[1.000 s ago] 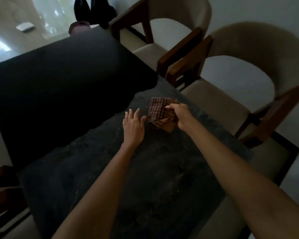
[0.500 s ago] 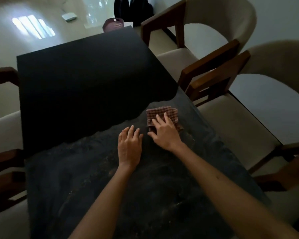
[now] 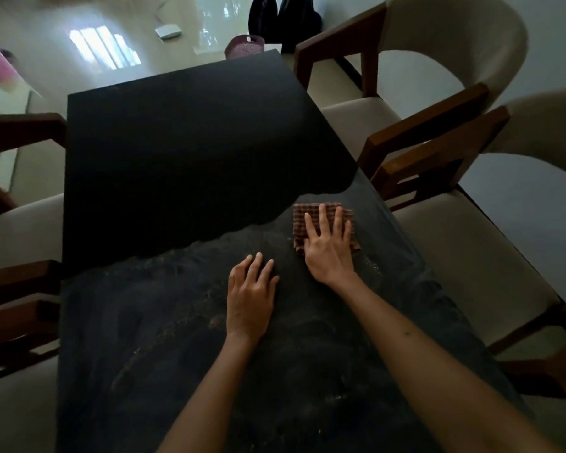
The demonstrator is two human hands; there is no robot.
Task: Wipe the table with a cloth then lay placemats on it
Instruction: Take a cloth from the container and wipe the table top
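the right hand [image 3: 329,248] lies flat with fingers spread straight on the folded checked cloth [image 3: 321,213], pressing it to the table [image 3: 177,338] – likely set to wipe the dusty near half. the left hand [image 3: 250,297] rests open on the bare top at eight o'clock of the cloth, probably bracing. no placemats in sight – chairs [image 3: 438,60] stand at two o'clock

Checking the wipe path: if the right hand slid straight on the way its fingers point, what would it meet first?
Nothing, apparently. The right hand lies flat on the checked cloth, fingers pointing up the table. Ahead is only bare dark tabletop to its far edge, though the gloom could hide something small.
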